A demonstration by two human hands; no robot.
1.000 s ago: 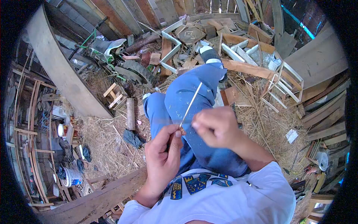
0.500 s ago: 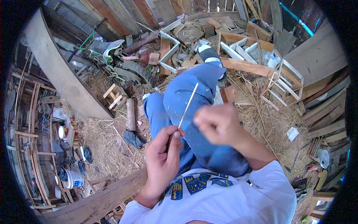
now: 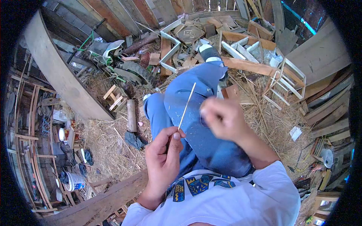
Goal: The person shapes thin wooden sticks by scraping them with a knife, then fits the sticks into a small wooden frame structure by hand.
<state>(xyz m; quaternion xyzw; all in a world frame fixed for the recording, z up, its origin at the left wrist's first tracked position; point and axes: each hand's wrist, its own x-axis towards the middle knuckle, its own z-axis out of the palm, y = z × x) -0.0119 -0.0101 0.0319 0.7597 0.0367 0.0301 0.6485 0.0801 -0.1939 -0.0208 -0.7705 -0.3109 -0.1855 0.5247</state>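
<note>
A thin, pale stick [image 3: 187, 105] slants up from the pinched thumb and forefinger of my left hand [image 3: 164, 152]. It passes in front of my blue trousers [image 3: 215, 147], which carry pale flecks. To the right of the stick, my right hand [image 3: 224, 118] is raised over my thigh, its fingers curled closed and smeared by motion. A faint thin loop shows just below those fingers. What they hold, if anything, I cannot make out. The two hands are apart, and the right one does not touch the stick.
Straw covers the floor around my legs. Ahead lie wood scraps, a white zigzag frame [image 3: 171, 47] and a small slatted frame [image 3: 286, 84]. A wide curved board [image 3: 68, 75] leans at left, near a short log [image 3: 131, 115]. A white bucket [image 3: 75, 181] stands lower left.
My right hand has shifted slightly right and down, still blurred. The stick's tip has moved a little left with my left hand, which keeps its pinch.
</note>
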